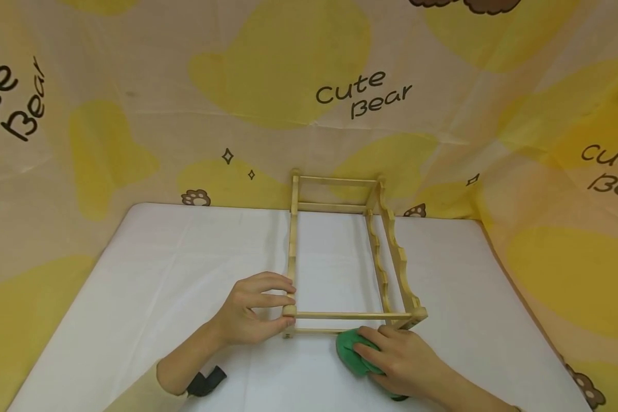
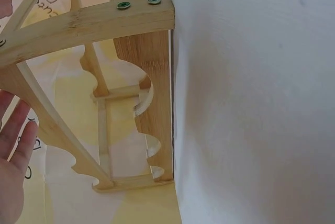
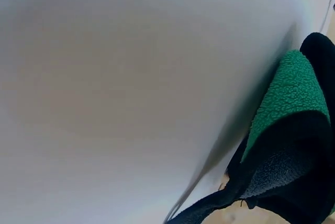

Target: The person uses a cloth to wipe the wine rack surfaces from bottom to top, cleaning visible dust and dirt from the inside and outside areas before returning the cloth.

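Observation:
A pale wooden rack (image 1: 340, 315) with wavy, scalloped side rails stands on a white-covered table. My left hand (image 1: 260, 309) holds its near left corner, thumb low and fingers on the rail. In the left wrist view, that hand's fingers (image 2: 18, 135) lie beside a scalloped rail, and screw heads show in the rack's end bar (image 2: 89, 22). My right hand (image 1: 409, 357) grips a bunched green cloth (image 1: 357, 352) at the rack's near lower bar. The right wrist view shows the cloth's fluffy green side (image 3: 293, 90) and dark edging, with the hand itself hidden.
The white table (image 1: 185, 257) reaches back to a yellow patterned curtain (image 1: 268, 86) printed with "Cute Bear", which also runs along both sides. A black strap-like thing (image 1: 206, 382) shows beside the left wrist.

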Demonstrator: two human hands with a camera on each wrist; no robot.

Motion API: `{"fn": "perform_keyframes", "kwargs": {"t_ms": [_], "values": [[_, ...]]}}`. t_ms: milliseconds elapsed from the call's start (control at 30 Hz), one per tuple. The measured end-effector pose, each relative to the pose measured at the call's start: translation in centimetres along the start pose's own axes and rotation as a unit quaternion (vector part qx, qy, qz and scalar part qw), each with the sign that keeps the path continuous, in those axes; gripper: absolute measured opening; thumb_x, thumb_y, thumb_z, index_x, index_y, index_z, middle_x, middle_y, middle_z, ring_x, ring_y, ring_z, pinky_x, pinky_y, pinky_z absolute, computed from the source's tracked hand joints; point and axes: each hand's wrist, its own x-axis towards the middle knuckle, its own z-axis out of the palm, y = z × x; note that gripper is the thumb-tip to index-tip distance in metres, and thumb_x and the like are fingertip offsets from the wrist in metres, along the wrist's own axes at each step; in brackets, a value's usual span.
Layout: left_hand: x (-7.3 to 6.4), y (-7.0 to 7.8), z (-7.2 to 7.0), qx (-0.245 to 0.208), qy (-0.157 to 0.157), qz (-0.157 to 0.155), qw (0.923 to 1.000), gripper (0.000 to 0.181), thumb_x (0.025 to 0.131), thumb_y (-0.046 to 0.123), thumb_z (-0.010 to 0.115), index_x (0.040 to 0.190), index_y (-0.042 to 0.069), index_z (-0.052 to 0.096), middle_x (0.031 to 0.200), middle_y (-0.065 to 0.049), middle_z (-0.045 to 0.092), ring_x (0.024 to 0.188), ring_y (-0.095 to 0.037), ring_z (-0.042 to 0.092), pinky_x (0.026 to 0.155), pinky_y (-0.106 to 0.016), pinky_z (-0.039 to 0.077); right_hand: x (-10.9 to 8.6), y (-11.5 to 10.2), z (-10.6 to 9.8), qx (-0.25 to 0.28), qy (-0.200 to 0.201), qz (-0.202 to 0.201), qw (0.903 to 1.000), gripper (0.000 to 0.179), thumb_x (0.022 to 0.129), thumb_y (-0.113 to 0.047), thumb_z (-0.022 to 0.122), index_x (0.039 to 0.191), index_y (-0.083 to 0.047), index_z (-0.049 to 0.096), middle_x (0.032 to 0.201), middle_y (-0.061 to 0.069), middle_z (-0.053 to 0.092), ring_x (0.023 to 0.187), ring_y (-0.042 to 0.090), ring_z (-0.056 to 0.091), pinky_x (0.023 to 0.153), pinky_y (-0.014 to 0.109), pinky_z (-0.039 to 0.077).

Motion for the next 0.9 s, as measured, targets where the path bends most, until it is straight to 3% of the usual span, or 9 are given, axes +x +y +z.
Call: {"fn": "perform_keyframes", "kwargs": {"t_ms": [267, 533, 900], "values": [[0.0, 0.1, -0.1, 0.007, -0.002, -0.003, 1.0, 0.019, 0.083, 0.012, 0.089, 0.099, 0.006, 0.08, 0.105, -0.014, 0.076, 0.099, -0.036, 0.072, 0.097, -0.039, 0.06, 2.7, -0.8, 0.8, 0.003, -0.005, -0.017, 0.9998, 0.056, 0.064, -0.028, 0.096, 0.112, -0.015, 0.072, 0.116, 0.004, 0.066, 0.079, 0.014, 0.065, 0.059, 0.015, 0.055], [0.0, 0.3, -0.3, 0.008, -0.004, -0.015, 0.9999, 0.013, 0.092, 0.018, 0.079, 0.1, 0.007, 0.081, 0.104, -0.015, 0.076, 0.1, -0.035, 0.072, 0.1, -0.037, 0.059, 4.9, -1.8, 1.9, -0.014, -0.006, -0.024, 0.9996, 0.05, 0.069, -0.031, 0.092, 0.113, -0.017, 0.072, 0.117, 0.002, 0.066, 0.08, 0.012, 0.064, 0.058, 0.015, 0.053], [0.1, 0.6, -0.4, 0.008, -0.003, -0.022, 0.9997, 0.013, 0.093, 0.018, 0.078, 0.1, 0.007, 0.081, 0.106, -0.014, 0.076, 0.099, -0.035, 0.072, 0.099, -0.037, 0.059, 7.0, -2.6, 2.6, -0.023, -0.011, -0.033, 0.9991, 0.051, 0.072, -0.036, 0.092, 0.115, -0.018, 0.071, 0.119, 0.0, 0.066, 0.081, 0.01, 0.063, 0.058, 0.013, 0.051]]}}
